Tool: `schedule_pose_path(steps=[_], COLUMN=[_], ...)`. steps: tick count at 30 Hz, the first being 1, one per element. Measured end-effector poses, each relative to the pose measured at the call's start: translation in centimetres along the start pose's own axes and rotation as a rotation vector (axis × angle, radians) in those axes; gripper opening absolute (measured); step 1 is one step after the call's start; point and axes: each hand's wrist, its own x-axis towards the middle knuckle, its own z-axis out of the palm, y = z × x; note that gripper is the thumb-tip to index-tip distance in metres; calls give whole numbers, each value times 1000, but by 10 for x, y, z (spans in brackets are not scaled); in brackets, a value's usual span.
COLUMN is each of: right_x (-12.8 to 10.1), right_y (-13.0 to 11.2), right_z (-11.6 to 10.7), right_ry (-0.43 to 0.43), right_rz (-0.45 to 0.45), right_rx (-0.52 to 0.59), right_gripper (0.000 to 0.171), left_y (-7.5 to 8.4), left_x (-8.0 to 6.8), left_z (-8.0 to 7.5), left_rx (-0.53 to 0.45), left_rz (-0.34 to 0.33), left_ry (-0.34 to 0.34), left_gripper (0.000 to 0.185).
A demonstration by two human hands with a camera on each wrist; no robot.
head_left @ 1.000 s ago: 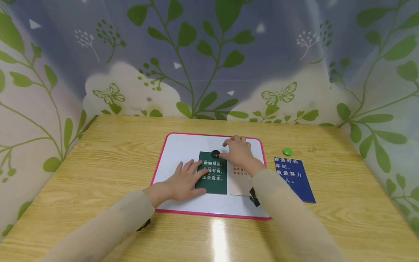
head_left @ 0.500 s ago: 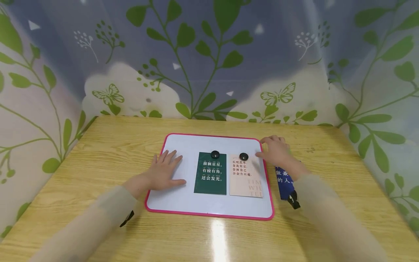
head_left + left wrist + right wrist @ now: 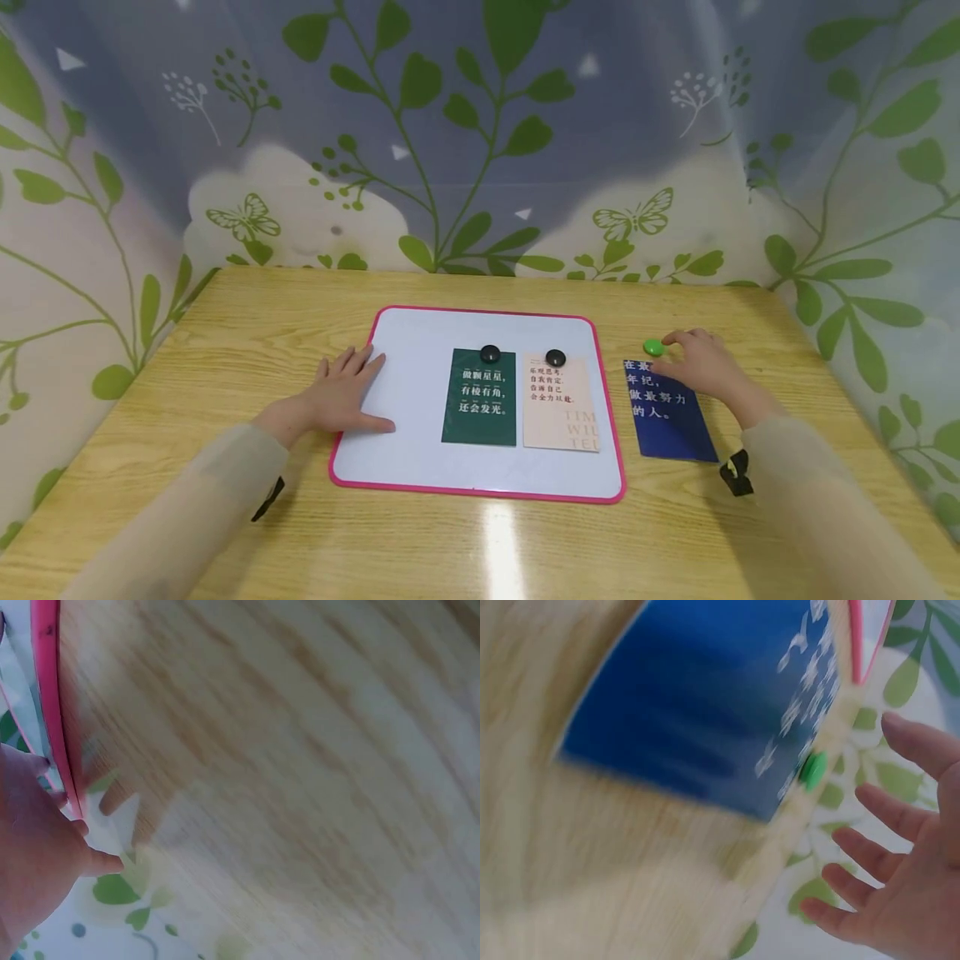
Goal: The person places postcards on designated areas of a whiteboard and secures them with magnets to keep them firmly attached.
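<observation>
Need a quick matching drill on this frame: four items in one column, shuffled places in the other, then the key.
1. green card
2. beige card
3. blue card
4. green magnet

A. on the table, right of the board
B. left on the board, under a black magnet
C. at the right hand fingertips
D. right on the board

1-B, 2-D, 3-A, 4-C

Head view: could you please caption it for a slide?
Left hand rests on the whiteboard's edge; right hand reaches the green magnet above the blue card.

Head overview; wrist close-ups of table (image 3: 247,333)
</observation>
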Motion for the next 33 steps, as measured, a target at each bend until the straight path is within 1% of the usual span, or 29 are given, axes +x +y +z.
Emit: schedule_pose_path(steps=[3,7,11,15,21,26,28,33], right_x=[-1,-2,-4,-5,-3,0,0,2], right_y=[13,25,33,36,33,28,27,25], right_z=[0,2,5,6,4,0,0,2], right_ry=[-30,-99,-163,-174,-185,-228,-256,-304], right_rz=[-9,0,31,42,66,114,129,155], right_rx=[-37,-76,-52,-34,-68,-83,-52,69], right_gripper=[65,77,85,85,80,83,85,87], left_y=[-2,-6,-8,-8,-8,-6,-5,-4], left_x=[-1,-2,-2,0,-1,-2,-3,-4], left_z=[1,0,1,2,1,0,-1,-2], left_rx=[8,18,18,16,5,4,1,-5], left_rz=[2,2,3,3,-3,5,7,6], left_ry=[10,15,10,6,-1,1,1,0], left_gripper=[107,108,108,109,109,107,107,107])
